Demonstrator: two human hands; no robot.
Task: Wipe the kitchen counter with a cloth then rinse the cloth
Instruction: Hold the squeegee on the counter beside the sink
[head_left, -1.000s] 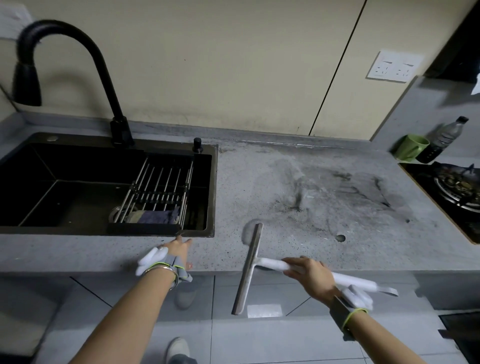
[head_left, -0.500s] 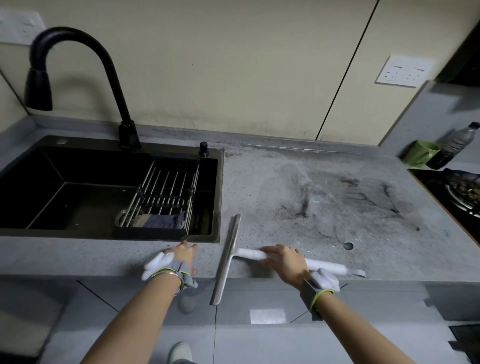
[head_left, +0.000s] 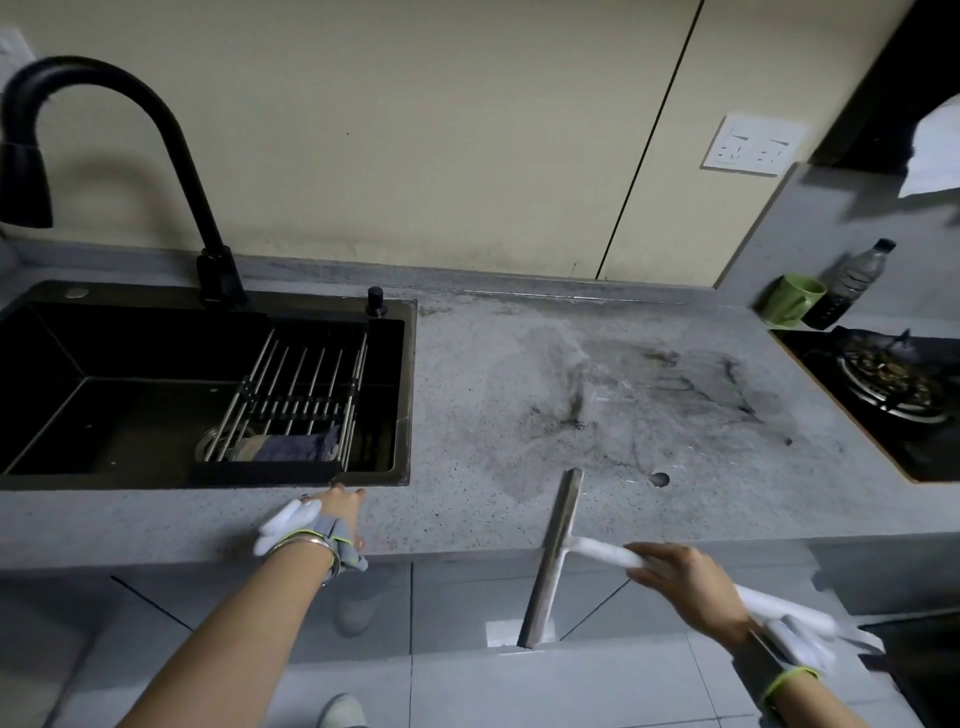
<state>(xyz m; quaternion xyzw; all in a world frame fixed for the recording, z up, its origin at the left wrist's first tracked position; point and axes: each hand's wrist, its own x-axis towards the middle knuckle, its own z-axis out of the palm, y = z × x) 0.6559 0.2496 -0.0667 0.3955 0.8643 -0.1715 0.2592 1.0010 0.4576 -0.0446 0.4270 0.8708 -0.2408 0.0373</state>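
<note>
While the grey speckled surface (head_left: 467, 509) fills most of the head view, a dark smeared patch lies on it beyond the right grip, toward the wall. Black sink (head_left: 410, 395) is set into the surface just beyond the left grip; a black faucet (head_left: 171, 150) arches over its far rim. A metal rack (head_left: 296, 395) lies across the right part of the sink, directly ahead of the left grip. Cloth (head_left: 296, 447), bluish-grey and bunched, sits in the sink bottom under the near end of the rack, near the left grip but apart from it.

Squeegee (head_left: 558, 540): its metal blade lies across the front edge of the surface, far end on the surface, near end hanging past the edge over the floor. Right grip (head_left: 685, 582) is clenched round the white handle, to the right of the blade. Left grip (head_left: 332, 519) is released, resting flat on the surface with fingertips at the sink's front rim.

Stove burner (head_left: 893, 384) is far right of the right grip. Green mug (head_left: 792, 299) and a dark bottle (head_left: 852, 283) stand side by side beyond it. Wall socket (head_left: 753, 145) above them.
</note>
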